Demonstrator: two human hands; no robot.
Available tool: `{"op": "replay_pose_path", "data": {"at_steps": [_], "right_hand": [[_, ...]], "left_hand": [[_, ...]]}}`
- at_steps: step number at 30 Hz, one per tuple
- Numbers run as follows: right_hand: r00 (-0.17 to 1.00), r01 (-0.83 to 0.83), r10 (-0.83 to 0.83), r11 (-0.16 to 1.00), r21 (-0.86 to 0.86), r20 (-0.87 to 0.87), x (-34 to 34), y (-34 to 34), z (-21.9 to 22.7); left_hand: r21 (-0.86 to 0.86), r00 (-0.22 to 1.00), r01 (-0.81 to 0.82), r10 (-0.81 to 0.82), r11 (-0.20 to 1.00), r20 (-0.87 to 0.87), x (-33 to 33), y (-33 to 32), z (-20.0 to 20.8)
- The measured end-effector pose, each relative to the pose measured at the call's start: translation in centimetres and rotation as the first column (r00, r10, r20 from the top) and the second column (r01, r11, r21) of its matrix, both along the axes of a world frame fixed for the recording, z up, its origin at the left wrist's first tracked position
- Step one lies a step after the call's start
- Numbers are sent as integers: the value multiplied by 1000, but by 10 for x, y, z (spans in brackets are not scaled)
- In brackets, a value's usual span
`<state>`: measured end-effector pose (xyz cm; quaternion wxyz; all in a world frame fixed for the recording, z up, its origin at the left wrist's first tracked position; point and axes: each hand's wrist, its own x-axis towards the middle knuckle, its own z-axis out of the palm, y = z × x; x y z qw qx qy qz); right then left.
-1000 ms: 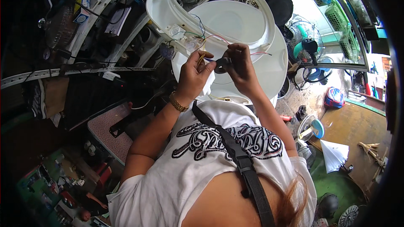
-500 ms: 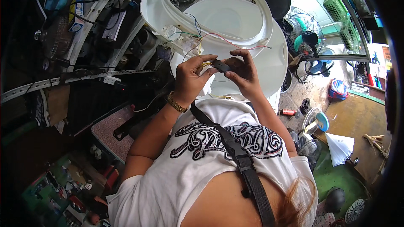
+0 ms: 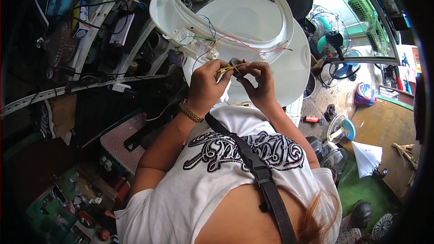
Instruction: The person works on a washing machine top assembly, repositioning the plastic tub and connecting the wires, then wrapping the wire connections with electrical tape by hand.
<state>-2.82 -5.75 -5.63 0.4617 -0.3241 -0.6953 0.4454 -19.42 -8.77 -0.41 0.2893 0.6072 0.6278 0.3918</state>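
Both my hands meet over a white appliance casing (image 3: 289, 74). My left hand (image 3: 205, 86) is closed, thumb and fingers pinching thin yellow wires (image 3: 224, 69). Close against those fingertips, my right hand (image 3: 261, 81) grips a small dark roll of tape (image 3: 235, 62), whose round edge faces up. Exactly how the tape touches the wires is hidden by my fingers. Beyond my hands lies a white oval frame (image 3: 163, 7) with a wide opening. Loose red wire (image 3: 239, 40) arches over its near edge, and blue and green wires run beside a white fitting (image 3: 184, 35).
Metal shelf rails and cluttered parts fill the left. On the right stand a caged fan (image 3: 326, 36) with green blades and a dark round pan (image 3: 297, 1). A brown board (image 3: 384, 126) carries a white folded umbrella-like piece (image 3: 366, 157). A red cylinder (image 3: 311, 119) lies on the floor.
The dark tape roll has turned from flat to showing its round side and shifted slightly up. My right fingers have curled in closer to the left fingertips; the yellow wires show more.
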Motion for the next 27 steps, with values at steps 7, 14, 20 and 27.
{"op": "replay_pose_path", "data": {"at_steps": [7, 14, 20, 27], "right_hand": [[999, -16, 17, 999, 33, -32, 1, 2, 8], [971, -10, -55, 963, -270, -231, 1, 0, -1], [997, 53, -58, 994, -91, -52, -1, 0, -3], [998, 14, -15, 1000, 5, 65, 3, -4, 2]], "left_hand": [[25, 998, 58, -59, 998, 37, 1, -2, -14], [14, 986, -27, 24, 1000, 162, 0, 0, -7], [91, 996, 6, -14, 996, 87, -2, 3, -3], [87, 914, 258, -215, 962, -343, -12, 9, 7]]}}
